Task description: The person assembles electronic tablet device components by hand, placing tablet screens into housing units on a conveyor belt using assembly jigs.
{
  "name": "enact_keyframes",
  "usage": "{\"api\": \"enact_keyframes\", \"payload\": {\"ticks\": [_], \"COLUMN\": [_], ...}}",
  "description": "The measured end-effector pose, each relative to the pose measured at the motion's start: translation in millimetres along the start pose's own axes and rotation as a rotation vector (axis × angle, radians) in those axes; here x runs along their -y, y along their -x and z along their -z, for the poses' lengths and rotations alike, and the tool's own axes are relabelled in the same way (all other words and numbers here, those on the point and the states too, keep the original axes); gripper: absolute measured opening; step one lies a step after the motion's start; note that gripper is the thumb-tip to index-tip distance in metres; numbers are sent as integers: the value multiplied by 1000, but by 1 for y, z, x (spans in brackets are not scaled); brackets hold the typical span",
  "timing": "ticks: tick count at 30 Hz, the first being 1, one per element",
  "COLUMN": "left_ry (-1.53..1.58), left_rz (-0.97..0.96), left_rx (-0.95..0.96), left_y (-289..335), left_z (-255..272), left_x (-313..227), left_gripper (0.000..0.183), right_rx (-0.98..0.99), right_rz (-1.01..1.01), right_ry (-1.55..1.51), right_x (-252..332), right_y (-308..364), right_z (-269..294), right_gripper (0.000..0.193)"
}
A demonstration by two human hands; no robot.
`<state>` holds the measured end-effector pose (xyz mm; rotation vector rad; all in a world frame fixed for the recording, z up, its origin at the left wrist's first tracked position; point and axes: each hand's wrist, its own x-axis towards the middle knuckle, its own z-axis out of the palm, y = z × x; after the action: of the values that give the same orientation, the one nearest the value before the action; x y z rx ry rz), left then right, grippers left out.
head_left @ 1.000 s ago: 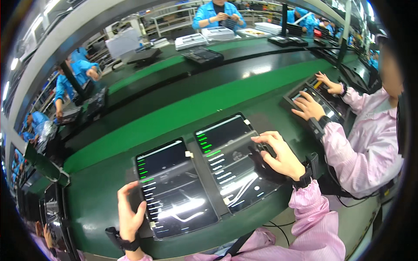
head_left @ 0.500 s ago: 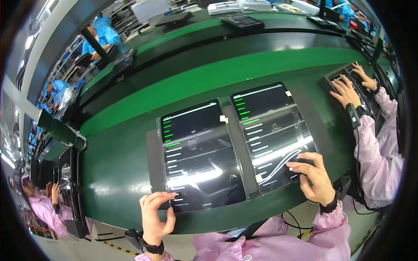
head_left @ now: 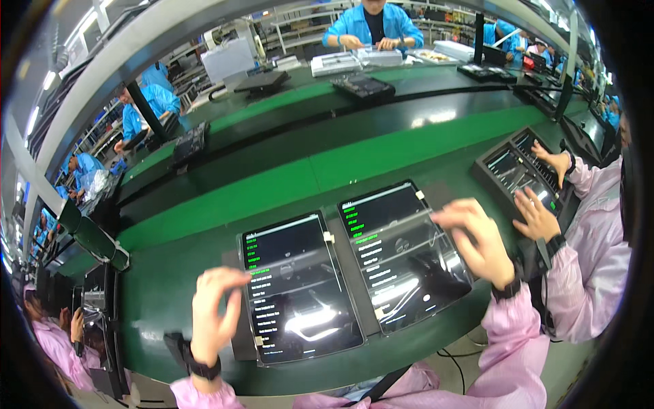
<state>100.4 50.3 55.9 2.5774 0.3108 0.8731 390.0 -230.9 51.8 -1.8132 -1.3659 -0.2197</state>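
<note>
Left-hand tablet and right-hand tablet are laid face up on the bench beside the fingers of the left hand and right hand, apparently to keep both screens within reach. Fingers are held loosely spread, pinching nothing; contact cannot be told. Beyond the right fingers, a dark tray is set.

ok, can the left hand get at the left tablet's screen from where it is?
Looks like yes: the left hand is empty, right by the left edge of the left tablet, and nothing visible stands between them. Can't tell whether it's already touching; the hand is blurred.
</note>
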Motion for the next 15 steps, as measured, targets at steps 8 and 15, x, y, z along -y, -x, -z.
{"api": "enact_keyframes", "payload": {"ticks": [8, 15], "left_ry": [218, 393], "left_rz": [83, 298], "left_rx": [355, 562], "left_y": [-102, -126], "left_z": [-82, -90], "left_x": [91, 109], "left_gripper": [21, 19], "right_rx": [206, 449], "right_rz": [-300, -528], "right_ry": [-317, -456], "right_x": [-145, -150], "right_y": [-77, -90], "right_z": [-66, -58], "right_gripper": [22, 20]}}
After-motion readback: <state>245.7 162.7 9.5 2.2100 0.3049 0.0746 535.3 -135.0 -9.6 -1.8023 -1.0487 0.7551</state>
